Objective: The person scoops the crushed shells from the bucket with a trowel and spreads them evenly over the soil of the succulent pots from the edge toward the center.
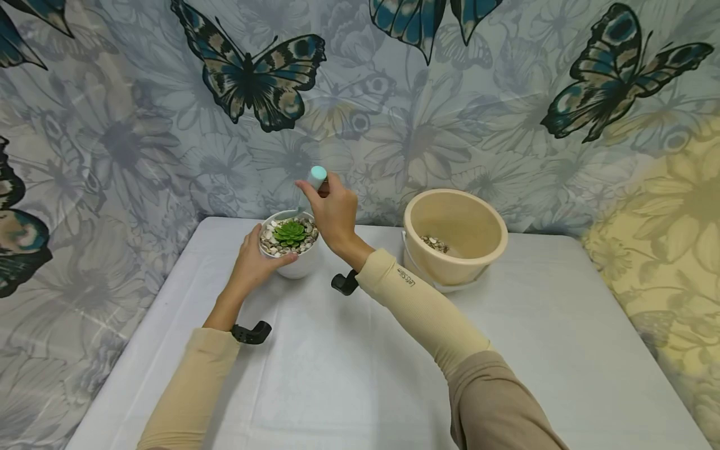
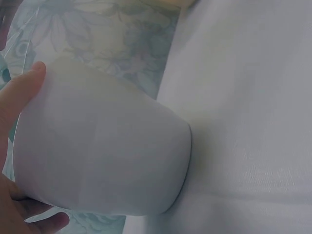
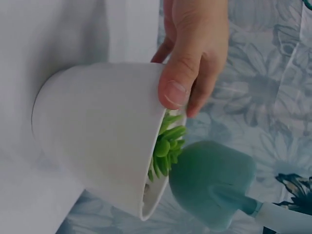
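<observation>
A small white pot [image 1: 295,265] with a green succulent [image 1: 289,232] and pebbles stands on the white table [image 1: 349,375]. My left hand [image 1: 254,261] grips the pot's side, thumb on the rim. The left wrist view shows the pot's wall [image 2: 102,156] with the thumb [image 2: 19,97] against it. My right hand [image 1: 335,214] hovers just right of the pot and holds a small teal trowel [image 1: 318,175] by its handle. In the right wrist view the trowel blade [image 3: 212,183] sits at the pot's [image 3: 97,131] mouth beside the succulent [image 3: 165,146].
A beige bucket [image 1: 478,250] with a few pebbles [image 1: 434,244] in its bottom stands to the right of the pot. A butterfly-print cloth [image 1: 394,112] hangs behind and around the table. Black wrist mounts [image 1: 251,332] sit on both arms.
</observation>
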The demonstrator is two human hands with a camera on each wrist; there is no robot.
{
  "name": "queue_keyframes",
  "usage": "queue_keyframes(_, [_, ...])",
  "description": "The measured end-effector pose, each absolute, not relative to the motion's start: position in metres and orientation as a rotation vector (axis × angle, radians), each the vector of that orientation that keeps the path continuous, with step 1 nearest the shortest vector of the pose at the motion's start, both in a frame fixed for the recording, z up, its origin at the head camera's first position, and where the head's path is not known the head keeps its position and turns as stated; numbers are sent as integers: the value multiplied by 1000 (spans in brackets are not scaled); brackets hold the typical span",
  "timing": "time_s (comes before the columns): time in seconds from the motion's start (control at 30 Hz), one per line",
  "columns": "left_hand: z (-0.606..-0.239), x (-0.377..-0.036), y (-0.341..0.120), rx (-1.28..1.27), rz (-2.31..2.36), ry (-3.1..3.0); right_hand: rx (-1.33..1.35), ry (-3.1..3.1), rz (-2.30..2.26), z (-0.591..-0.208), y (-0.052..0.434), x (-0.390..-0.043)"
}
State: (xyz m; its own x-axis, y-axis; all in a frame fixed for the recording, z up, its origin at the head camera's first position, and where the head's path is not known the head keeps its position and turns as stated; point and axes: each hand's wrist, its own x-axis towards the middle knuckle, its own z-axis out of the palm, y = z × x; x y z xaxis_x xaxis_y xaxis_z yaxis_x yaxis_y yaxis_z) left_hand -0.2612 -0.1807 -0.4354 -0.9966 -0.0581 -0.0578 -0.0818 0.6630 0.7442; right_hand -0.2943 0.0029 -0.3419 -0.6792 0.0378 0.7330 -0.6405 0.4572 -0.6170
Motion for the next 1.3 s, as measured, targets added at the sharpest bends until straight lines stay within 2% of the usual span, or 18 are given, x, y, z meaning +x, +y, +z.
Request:
queue_keyframes(0.2, [-435,-260,-180,-128,1284,2836,520,-2044,1246,-344,-1,-294])
queue_keyframes(0.47, [-436,-259,-181,-123,1295,2834,688,-2014,1252,-352,-7,-292])
queue_keyframes(0.83, [-437,-260,-181,-137,1293,2822,640,-2063,1217,-352,-4,-297])
queue_keyframes(1.1, [-437,-259,-181,-126,1306,2833,822,-2054,1238,-351,-7,-293])
queue_keyframes(1.3, [-439,-260,-181,-114,1319,2827,740,-2107,1234,-355,-5,-295])
